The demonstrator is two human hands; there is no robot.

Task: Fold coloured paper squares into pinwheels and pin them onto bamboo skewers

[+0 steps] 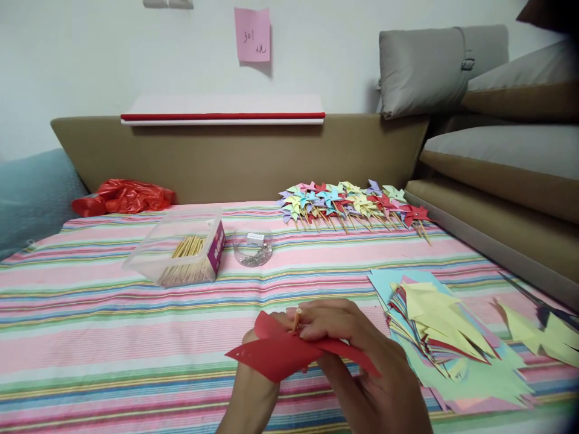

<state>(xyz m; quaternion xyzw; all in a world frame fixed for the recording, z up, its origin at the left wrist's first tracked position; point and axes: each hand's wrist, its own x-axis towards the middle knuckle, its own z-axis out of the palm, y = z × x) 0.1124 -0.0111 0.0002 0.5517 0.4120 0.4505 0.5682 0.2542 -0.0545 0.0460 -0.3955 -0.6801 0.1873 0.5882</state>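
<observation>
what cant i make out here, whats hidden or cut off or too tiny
All in the head view:
Left hand: fingers mostly hidden by the red paper pinwheel and right hand.
Wooden stick: lower end hidden by paper and hands.
Scissors: handles cut off by right edge.
White slip: any print too small.

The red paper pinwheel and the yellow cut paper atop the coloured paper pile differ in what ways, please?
The red paper pinwheel is held in the right hand, with the left hand behind it; the yellow cut paper lies on the coloured paper pile.
The pinwheel's blades curl, while the yellow paper looks mostly flat.
A wooden stick shows at the pinwheel, none at the yellow paper.
Both are paper with pointed tips.
</observation>
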